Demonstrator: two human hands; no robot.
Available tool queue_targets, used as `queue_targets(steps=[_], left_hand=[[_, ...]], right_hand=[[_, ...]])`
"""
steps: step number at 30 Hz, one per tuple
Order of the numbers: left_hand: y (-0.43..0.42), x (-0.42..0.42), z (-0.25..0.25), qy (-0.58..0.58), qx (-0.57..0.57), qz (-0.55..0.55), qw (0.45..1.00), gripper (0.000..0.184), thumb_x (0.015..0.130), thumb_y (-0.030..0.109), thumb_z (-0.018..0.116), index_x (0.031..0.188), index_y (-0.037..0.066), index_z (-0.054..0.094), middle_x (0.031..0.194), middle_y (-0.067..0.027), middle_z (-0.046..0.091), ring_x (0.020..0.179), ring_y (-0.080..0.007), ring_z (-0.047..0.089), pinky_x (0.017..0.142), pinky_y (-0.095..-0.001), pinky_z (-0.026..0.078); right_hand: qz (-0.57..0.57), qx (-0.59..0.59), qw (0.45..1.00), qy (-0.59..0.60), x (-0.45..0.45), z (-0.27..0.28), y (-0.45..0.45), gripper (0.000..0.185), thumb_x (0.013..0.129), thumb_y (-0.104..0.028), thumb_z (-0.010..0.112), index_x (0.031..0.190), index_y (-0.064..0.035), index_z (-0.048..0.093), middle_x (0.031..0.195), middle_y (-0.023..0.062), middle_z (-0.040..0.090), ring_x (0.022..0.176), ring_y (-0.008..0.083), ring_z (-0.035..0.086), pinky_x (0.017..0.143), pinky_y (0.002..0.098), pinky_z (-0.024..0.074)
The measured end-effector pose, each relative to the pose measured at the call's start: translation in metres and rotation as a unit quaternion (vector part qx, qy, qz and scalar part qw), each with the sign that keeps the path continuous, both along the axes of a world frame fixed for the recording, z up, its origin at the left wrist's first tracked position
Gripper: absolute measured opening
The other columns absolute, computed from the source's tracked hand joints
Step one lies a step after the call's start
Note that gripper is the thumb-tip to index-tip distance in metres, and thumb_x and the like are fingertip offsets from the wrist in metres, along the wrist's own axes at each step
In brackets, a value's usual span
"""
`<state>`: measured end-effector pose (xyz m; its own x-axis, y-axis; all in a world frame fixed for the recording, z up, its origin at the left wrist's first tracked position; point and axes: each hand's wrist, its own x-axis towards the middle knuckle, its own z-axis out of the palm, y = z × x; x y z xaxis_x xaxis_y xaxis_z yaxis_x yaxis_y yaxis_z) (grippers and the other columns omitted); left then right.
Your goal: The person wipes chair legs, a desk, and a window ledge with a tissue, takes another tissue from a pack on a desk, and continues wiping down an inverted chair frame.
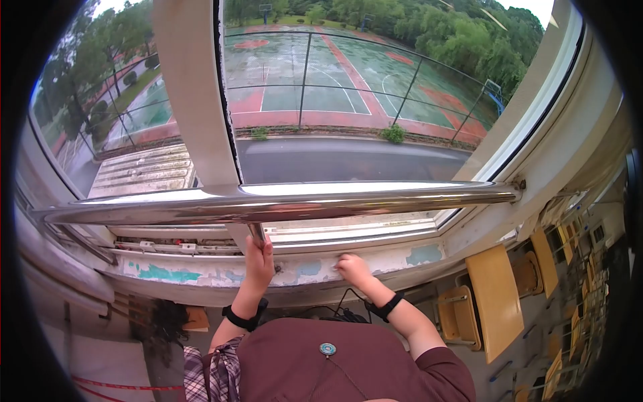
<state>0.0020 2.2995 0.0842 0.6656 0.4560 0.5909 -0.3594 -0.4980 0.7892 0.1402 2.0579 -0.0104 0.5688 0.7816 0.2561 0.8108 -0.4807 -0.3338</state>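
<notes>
A shiny metal railing [375,201] runs across the window, with a short upright post [256,233] below it. Around that post my left hand [258,264] is closed, thumb upward. My right hand [353,269] is beside it over the window sill [308,270], its fingers curled together. Whatever those fingers may hold is hidden or too small to name. The sill's white paint is worn, with bluish and green patches. Both wrists carry black bands.
Behind the railing stands a white window frame [194,87], with a sports court [308,74] outside. Wooden desks [494,301] and chairs [459,316] stand at the right. Black cables [345,313] lie below the sill. A dark tangled bundle [167,321] is at the lower left.
</notes>
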Motion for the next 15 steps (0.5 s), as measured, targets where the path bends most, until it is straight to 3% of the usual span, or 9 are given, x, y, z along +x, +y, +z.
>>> queue_targets(steps=[3, 9, 15], left_hand=[[0.003, 0.003, -0.009, -0.011, -0.006, 0.007, 1.000, 0.018, 0.091, 0.018, 0.041, 0.094, 0.000, 0.042, 0.076, -0.0097, 0.043, 0.066, -0.0215, 0.045, 0.063, -0.0307, 0.037], [0.001, 0.000, -0.002, -0.004, -0.001, 0.013, 1.000, 0.019, 0.091, 0.019, 0.043, 0.094, 0.000, 0.041, 0.074, -0.0101, 0.044, 0.065, -0.0230, 0.045, 0.062, -0.0315, 0.037], [-0.001, -0.002, 0.006, 0.006, 0.011, 0.020, 1.000, 0.019, 0.091, 0.018, 0.043, 0.095, 0.000, 0.040, 0.071, -0.0098, 0.044, 0.062, -0.0226, 0.044, 0.060, -0.0309, 0.038]], right_hand=[[-0.105, 0.024, 0.993, 0.036, 0.017, 0.001, -0.048, 0.006, 0.068, -0.013, 0.061, 0.069, -0.0109, 0.066, 0.077, 0.0067, 0.059, 0.076, 0.0265, 0.058, 0.065, 0.0358, 0.0481], [-0.314, 0.034, 0.948, 0.026, 0.052, -0.001, -0.144, 0.009, 0.067, -0.012, 0.063, 0.073, -0.0085, 0.068, 0.078, 0.0116, 0.059, 0.074, 0.0295, 0.058, 0.068, 0.0369, 0.0472], [-0.368, -0.005, 0.930, -0.020, 0.067, 0.001, -0.156, 0.008, 0.068, -0.012, 0.062, 0.073, -0.0083, 0.068, 0.076, 0.0111, 0.059, 0.074, 0.0293, 0.057, 0.069, 0.0371, 0.0466]])
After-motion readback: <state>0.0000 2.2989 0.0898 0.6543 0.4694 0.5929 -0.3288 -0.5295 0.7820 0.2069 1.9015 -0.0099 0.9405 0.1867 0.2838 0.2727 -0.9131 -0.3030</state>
